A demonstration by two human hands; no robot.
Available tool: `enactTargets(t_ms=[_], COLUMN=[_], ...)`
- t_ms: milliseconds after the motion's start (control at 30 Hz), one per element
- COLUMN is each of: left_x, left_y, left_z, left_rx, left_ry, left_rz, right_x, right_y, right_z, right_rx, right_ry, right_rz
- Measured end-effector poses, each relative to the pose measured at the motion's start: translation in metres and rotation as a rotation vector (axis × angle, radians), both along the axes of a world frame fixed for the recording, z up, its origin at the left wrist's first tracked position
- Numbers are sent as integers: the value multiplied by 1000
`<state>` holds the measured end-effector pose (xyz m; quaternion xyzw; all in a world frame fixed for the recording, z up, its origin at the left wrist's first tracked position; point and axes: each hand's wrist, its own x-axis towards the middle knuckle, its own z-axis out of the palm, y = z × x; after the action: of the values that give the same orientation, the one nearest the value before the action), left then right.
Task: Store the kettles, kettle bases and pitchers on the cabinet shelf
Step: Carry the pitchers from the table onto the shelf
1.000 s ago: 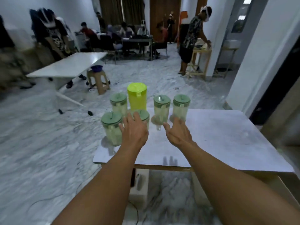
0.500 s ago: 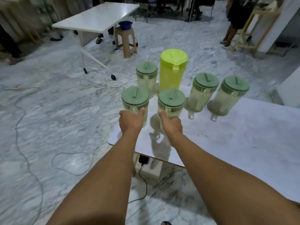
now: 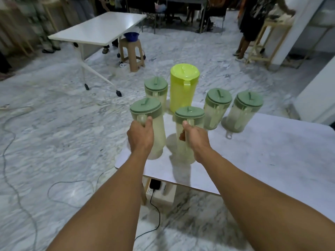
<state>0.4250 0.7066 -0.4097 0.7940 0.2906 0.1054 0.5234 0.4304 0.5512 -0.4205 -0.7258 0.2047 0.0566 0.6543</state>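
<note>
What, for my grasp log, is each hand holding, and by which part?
The left hand grips the front-left pitcher by its handle; the right hand grips the front-middle pitcher by its handle.

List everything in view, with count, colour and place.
Front pitchers: two, clear with green lids, near table's left corner, one in each hand.
Back pitchers: three, clear with green lids, standing behind them.
Yellow pitcher: one, yellow-green, back of the cluster.
Near table: one, pale, right foreground.
Far table: one, white, back left.
Stool: one, tan, beside far table.
Bowl: one, blue, on stool.
Power strip: one, white, floor under near table.
Left hand: grips left front pitcher's handle.
Right hand: grips right front pitcher's handle.
</note>
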Motion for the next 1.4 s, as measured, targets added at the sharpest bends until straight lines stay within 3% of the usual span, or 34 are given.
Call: enactTargets(t_ms=[333, 433, 533, 833, 1033, 1167, 1400], left_x=[-63, -93, -129, -294, -435, -517, -578], left_y=[-93, -139, -194, -398, -528, -602, -715], left_z=[131, 165, 192, 257, 281, 285, 271], left_rx=[-43, -48, -173, -342, -443, -513, -490], left_ry=[-299, -315, -309, -466, -538, -562, -581], left_rz=[-198, -290, -453, -1093, -1407, -1586, -1599], right_x=[-99, -149, -208, -423, -585, -664, -722], right_y=[-82, -119, -166, -314, -400, -455, -564], right_z=[127, 164, 198, 280, 303, 307, 292], right_rx=[61, 40, 30, -391, -569, -574, -571], right_ry=[-246, -322, -400, -423, -459, -482, -473], right_rz=[-356, -476, -655, -1464, -1815, -1912, -1890])
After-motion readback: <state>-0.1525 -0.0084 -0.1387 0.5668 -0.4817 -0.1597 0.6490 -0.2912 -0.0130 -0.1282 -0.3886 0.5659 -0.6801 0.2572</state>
